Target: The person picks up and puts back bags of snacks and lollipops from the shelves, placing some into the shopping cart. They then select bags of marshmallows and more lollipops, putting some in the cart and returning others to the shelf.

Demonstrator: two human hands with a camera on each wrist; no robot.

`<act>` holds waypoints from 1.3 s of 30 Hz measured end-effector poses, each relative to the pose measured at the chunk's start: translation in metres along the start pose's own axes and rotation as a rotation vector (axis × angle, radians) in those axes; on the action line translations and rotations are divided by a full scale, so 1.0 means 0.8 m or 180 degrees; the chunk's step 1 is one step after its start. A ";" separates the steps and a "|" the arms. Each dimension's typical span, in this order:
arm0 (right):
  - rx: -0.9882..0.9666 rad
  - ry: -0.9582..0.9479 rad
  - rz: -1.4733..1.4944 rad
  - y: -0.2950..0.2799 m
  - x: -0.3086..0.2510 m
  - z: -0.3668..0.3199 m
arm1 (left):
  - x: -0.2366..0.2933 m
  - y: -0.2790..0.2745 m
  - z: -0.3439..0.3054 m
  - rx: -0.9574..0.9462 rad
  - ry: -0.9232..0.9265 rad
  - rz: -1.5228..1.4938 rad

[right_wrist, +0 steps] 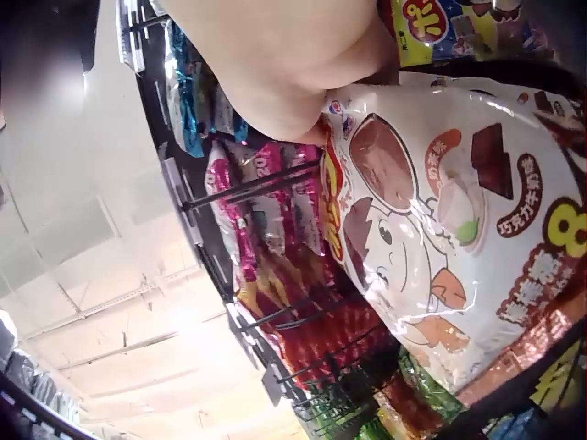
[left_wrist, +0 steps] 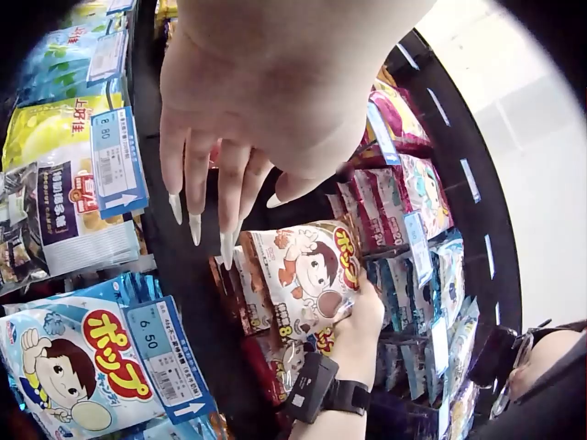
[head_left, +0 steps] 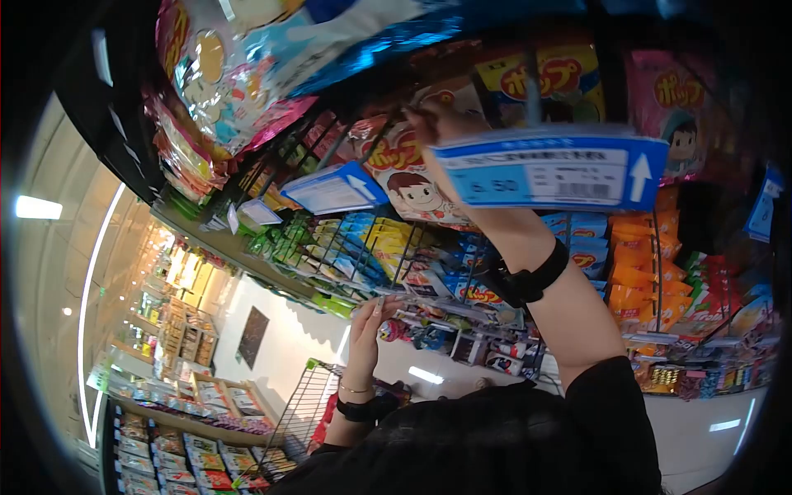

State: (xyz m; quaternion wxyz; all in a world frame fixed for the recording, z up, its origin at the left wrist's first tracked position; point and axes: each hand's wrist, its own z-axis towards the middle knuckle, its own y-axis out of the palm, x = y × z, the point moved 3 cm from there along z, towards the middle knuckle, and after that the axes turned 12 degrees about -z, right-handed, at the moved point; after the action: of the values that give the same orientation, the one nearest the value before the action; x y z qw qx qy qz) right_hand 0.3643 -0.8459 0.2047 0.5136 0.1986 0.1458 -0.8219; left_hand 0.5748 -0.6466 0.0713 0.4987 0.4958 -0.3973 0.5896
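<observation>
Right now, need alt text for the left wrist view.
A right hand grips the edge of a brown-and-white cartoon bag among shelved packets. The left hand, fingers extended, fills the top foreground. At lower left, a blue bag sits behind a price label reading 6 50.

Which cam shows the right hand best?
Left wrist: the right hand is unobstructed from that side, gripping the bag by its edge. Head: partly hidden behind a price tag. Right wrist: cropped at the top, fingertips not visible.
</observation>
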 end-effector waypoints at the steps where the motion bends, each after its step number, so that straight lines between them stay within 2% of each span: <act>1: 0.0002 -0.0023 -0.0075 -0.011 -0.001 -0.012 | 0.001 -0.002 0.005 -0.0098 0.0008 0.0038; 3: -0.0001 -0.0083 -0.0245 -0.006 -0.003 0.001 | -0.002 -0.013 0.016 -0.0215 -0.0055 -0.0071; 4: -0.0432 0.0615 0.0013 -0.007 -0.003 0.005 | 0.001 -0.013 0.022 -0.0237 0.0030 -0.0208; 5: -0.0457 0.0543 -0.0078 -0.005 -0.003 0.008 | 0.003 -0.014 0.027 -0.0263 0.0104 -0.0348; 8: -0.0448 0.1017 -0.0122 0.002 0.015 0.008 | 0.000 -0.036 0.047 -0.0422 0.0036 -0.0315; 11: -0.0480 0.1111 -0.0313 0.000 0.006 0.014 | -0.004 -0.056 0.064 -0.0576 0.0036 -0.0442; 12: -0.0171 0.0711 -0.0136 0.005 0.014 0.010 | -0.003 -0.061 0.069 -0.0638 0.0154 -0.0403; 13: -0.0186 0.0696 -0.0236 0.005 0.014 0.012 | -0.002 -0.066 0.073 -0.0694 0.0269 -0.0360; 15: -0.0312 0.0696 -0.0918 0.002 0.010 0.014 | 0.000 -0.075 0.081 -0.0818 0.0221 -0.0505; 16: -0.0460 0.1353 -0.0727 0.003 0.013 0.015 | -0.001 -0.082 0.084 -0.0856 0.0297 -0.0525; 17: -0.0468 0.1363 -0.0814 0.000 0.007 0.015 | -0.003 -0.090 0.087 -0.0890 0.0371 -0.0545; 19: -0.0592 0.1836 -0.0856 -0.008 -0.023 0.017 | -0.011 -0.108 0.095 -0.0921 0.0269 -0.0681; 20: -0.0140 0.0960 -0.0204 -0.007 -0.022 0.009 | -0.012 -0.114 0.098 -0.0943 0.0283 -0.0683; 21: -0.0137 0.0990 -0.0272 -0.008 -0.019 0.004 | -0.013 -0.120 0.100 -0.0966 0.0293 -0.0675; 23: 0.0193 0.0385 -0.0500 -0.011 -0.016 0.007 | -0.016 -0.131 0.102 -0.1047 0.0314 -0.0659; 24: 0.0114 0.1067 -0.0533 -0.012 0.020 0.010 | -0.017 -0.137 0.103 -0.1083 0.0383 -0.0614; 25: 0.0210 0.0256 -0.0998 -0.024 0.001 0.004 | -0.020 -0.144 0.105 -0.1127 0.0364 -0.0617; 27: 0.0639 0.0511 -0.1244 -0.046 -0.006 -0.009 | -0.029 -0.158 0.105 -0.1134 0.0353 -0.0527; 29: 0.0954 0.0252 -0.1846 -0.062 -0.059 -0.035 | -0.041 -0.172 0.102 -0.0965 0.0271 -0.0643; 30: 0.0826 0.0488 -0.0770 -0.071 -0.043 -0.051 | -0.050 -0.179 0.097 -0.0762 0.0199 -0.0743; 31: 0.0879 0.0476 -0.0618 -0.076 -0.051 -0.075 | -0.056 -0.183 0.090 -0.0715 0.0184 -0.0676; 33: 0.0646 0.0654 -0.0687 -0.087 -0.079 -0.113 | -0.059 -0.187 0.067 -0.0662 0.0165 -0.0722; 35: 0.0230 0.0566 -0.0971 -0.107 -0.090 -0.163 | -0.061 -0.190 0.035 -0.0666 0.0437 -0.0537; 36: -0.0069 0.0482 -0.1044 -0.110 -0.104 -0.178 | -0.055 -0.190 0.016 -0.0657 0.0206 -0.0394; 37: -0.0194 0.0702 -0.0941 -0.119 -0.108 -0.201 | -0.049 -0.192 -0.005 -0.0590 -0.0044 -0.0232; 38: -0.0349 0.0941 -0.0795 -0.126 -0.107 -0.224 | -0.046 -0.190 -0.026 -0.0449 -0.0009 -0.0353; 39: -0.0457 0.0808 -0.0747 -0.130 -0.102 -0.243 | -0.044 -0.189 -0.048 -0.0264 0.0032 -0.0425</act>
State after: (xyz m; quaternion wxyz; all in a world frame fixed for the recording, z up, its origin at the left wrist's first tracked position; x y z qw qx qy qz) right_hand 0.3367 -0.6509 0.0767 0.4045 0.2453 0.2899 -0.8320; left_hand 0.7163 -0.5878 0.0257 0.5590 0.4972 -0.3849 0.5405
